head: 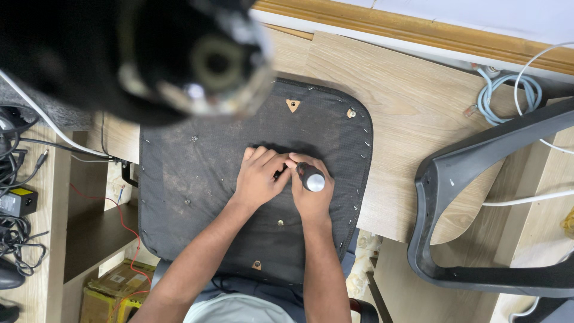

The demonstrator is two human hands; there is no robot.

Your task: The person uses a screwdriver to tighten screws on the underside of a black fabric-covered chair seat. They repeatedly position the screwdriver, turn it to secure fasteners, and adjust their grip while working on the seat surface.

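Observation:
A black fabric-covered seat cushion lies upside down on a wooden desk, with staples along its edge and several screw holes. My right hand grips a screwdriver with a black handle and silver cap, held upright over the cushion's middle. My left hand rests flat on the fabric right beside it, fingertips touching the tool's tip area. The screwdriver tip itself is hidden by my fingers.
A large blurred black round part looms at the top left, close to the camera. A grey plastic chair shell lies at the right. Coiled light-blue cable sits at the top right. Black adapters and wires crowd the left shelf.

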